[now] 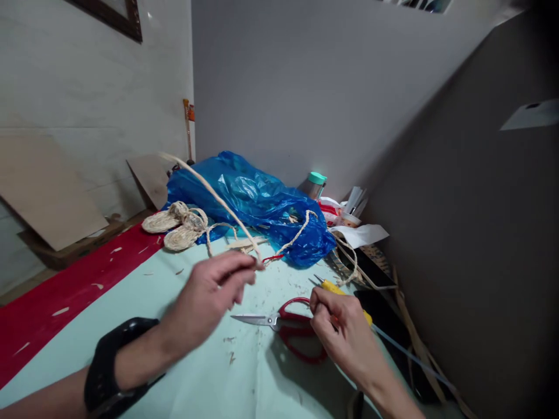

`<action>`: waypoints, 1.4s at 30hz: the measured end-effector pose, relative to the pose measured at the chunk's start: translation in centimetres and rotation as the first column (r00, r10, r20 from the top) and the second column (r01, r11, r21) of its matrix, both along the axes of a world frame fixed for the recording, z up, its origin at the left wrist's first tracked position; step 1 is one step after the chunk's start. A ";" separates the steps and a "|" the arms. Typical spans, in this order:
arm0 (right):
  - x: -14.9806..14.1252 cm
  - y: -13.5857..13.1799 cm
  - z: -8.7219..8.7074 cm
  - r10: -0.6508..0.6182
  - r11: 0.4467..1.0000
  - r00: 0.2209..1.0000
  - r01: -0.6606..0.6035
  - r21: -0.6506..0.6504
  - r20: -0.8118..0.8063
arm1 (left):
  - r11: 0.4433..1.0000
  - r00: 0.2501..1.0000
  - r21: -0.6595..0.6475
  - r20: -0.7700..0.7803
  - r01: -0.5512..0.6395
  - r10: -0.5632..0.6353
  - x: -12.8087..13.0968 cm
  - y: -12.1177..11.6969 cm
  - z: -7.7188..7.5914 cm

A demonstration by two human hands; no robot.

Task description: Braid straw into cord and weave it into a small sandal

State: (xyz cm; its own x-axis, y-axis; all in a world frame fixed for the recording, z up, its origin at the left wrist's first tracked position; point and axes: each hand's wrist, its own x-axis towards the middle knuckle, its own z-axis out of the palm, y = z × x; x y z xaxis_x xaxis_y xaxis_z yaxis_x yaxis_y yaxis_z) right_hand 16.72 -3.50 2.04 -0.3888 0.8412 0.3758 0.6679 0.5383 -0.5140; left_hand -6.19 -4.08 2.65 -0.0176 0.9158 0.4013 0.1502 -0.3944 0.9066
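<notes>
My left hand [205, 299], with a black band on its wrist, pinches the end of a pale straw strand [213, 195] between thumb and fingertips. The strand rises to the upper left in front of a blue plastic bag [244, 180]. My right hand [343, 331] is closed in a loose fist, and whatever may be in it is hidden. Just beyond and below that fist lie red-handled scissors [299, 331], blades pointing left. A yellow-handled awl [331, 286] lies partly behind the right hand. Braided straw cord [297, 238] with a red tie runs out of the bag.
Two small woven straw sandals [186, 230] sit at the back left, by the red cloth [87, 285]. A teal-lidded jar [316, 183] and a cup of white strips [351, 218] stand behind the bag. Loose straw [408, 323] lies on the right. Scraps dot the pale green table cover [196, 384].
</notes>
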 end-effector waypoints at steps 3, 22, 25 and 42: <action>-0.3 -0.2 0.0 -0.003 0.999 1.000 0.002 -0.034 -0.030 | 0.956 0.893 0.081 -0.385 0.283 -0.232 1.2 -1.1 -1.2; 0.4 0.5 -0.4 -0.059 0.979 0.955 -0.001 -0.203 -0.292 | 0.815 0.605 -0.009 -0.665 0.579 -0.437 2.0 -1.7 -3.3; 0.8 1.0 -0.5 -0.097 0.977 0.937 0.025 -0.212 -0.337 | 0.869 0.678 0.003 -0.627 0.495 -0.384 1.9 -1.7 -3.5; 0.9 1.7 -0.9 -0.185 0.967 0.761 0.029 -0.253 -0.622 | 0.802 0.630 0.096 -0.676 0.589 -0.382 2.1 -2.1 -3.7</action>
